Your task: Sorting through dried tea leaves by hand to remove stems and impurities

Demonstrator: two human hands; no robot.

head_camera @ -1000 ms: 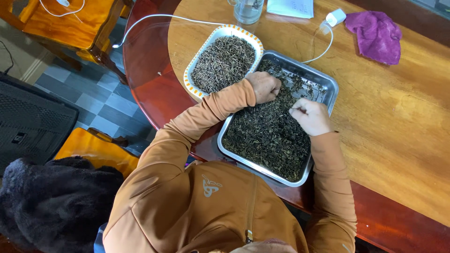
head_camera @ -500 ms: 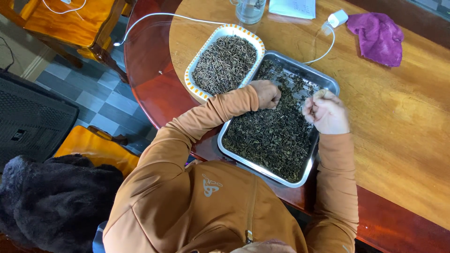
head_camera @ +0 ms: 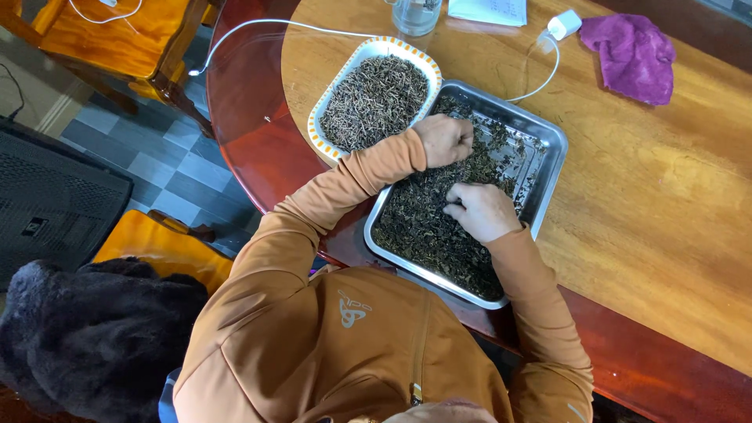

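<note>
A heap of dark dried leaves (head_camera: pixel 439 227) fills the lower and middle part of a rectangular metal tray (head_camera: pixel 548 168), which sits at the centre of the frame near the edge of the round wooden desk (head_camera: pixel 666 219). The right hand (head_camera: pixel 482 211) lies on the leaves in the middle of the tray, knuckles up, its fingers (head_camera: pixel 457 193) curled together down into the pile; whether they pinch anything I cannot tell. The left hand (head_camera: pixel 445 139) rests at the tray's upper left rim, its fingers bent inward and closed over a few leaves, though a definite grip does not show. Just beside the tray, to the upper left, stands an oval dish (head_camera: pixel 321 125) with an orange-patterned rim, full of thin brownish stems. Farther out, a white charger and cable (head_camera: pixel 562 25) lie at the top, with a glass (head_camera: pixel 413 14) near it and a purple cloth (head_camera: pixel 630 51) at the upper right. As I judge it, the tray's lower corner sits close to the desk edge, so a hard sweep of either hand could push leaves over the low rim or nudge the tray toward the floor; loose bits could also scatter into the neighbouring dish.
</note>
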